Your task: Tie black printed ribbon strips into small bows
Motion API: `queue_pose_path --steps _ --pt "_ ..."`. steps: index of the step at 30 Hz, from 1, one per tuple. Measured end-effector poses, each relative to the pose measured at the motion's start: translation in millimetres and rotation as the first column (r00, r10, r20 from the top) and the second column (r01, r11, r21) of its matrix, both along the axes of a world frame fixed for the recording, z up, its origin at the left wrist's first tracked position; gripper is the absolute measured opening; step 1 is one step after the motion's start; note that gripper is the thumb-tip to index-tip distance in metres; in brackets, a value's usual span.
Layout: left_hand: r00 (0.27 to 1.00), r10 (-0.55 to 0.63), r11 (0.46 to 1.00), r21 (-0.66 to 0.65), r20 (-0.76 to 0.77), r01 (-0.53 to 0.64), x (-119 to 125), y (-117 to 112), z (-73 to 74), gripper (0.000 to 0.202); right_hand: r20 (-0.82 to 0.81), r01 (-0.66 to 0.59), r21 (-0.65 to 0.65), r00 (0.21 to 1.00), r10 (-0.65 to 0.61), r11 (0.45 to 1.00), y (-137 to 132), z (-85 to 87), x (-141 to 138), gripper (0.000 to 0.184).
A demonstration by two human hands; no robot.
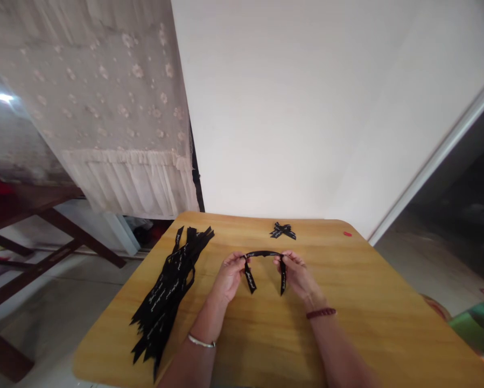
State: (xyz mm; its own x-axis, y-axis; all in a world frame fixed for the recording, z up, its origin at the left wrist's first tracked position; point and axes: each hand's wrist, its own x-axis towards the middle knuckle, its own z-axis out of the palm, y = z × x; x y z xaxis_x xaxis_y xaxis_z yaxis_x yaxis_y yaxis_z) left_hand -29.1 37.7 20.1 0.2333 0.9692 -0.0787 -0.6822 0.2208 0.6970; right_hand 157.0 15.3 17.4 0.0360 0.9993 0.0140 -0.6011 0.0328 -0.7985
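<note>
A short black ribbon strip [264, 254] with white lettering is stretched between my two hands above the wooden table [358, 302]. My left hand [230, 274] pinches it near one end and my right hand [297, 272] pinches it near the other. Both loose ends hang down below the fingers. A pile of several similar black ribbon strips [167, 288] lies on the table to the left of my left hand. A finished black ribbon bow [282, 231] rests near the table's far edge, beyond my hands.
A small red speck [347, 234] lies at the table's far right corner. A white wall stands behind the table, with a lace curtain [116, 124] to its left. A dark wooden table frame [32, 226] is at the left. A green object [478, 323] sits on the floor at the right.
</note>
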Motion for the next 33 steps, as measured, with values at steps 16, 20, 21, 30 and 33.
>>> queue_pose_path --steps 16,20,21,30,33 --pt "0.952 -0.017 0.965 -0.243 0.304 0.095 11 -46 23.3 0.018 0.259 0.469 0.271 0.805 -0.533 0.84 -68 36.6 -30 0.007" --pt "0.961 0.075 0.934 -0.357 0.267 0.027 13 -52 21.3 0.016 0.099 0.521 0.179 0.834 -0.542 0.834 -69 30.2 -37 0.009" --pt "0.962 0.095 0.927 -0.376 0.255 0.008 14 -52 21.0 0.016 0.061 0.531 0.141 0.838 -0.542 0.836 -68 28.1 -38 0.01" --pt "0.966 0.129 0.925 -0.378 0.224 -0.036 15 -60 18.9 0.016 -0.011 0.533 0.007 0.846 -0.533 0.846 -69 9.4 -38 0.013" --pt "0.968 0.13 0.938 -0.342 0.213 -0.051 15 -62 16.8 0.014 -0.027 0.525 0.009 0.851 -0.525 0.851 -70 8.0 -40 0.012"
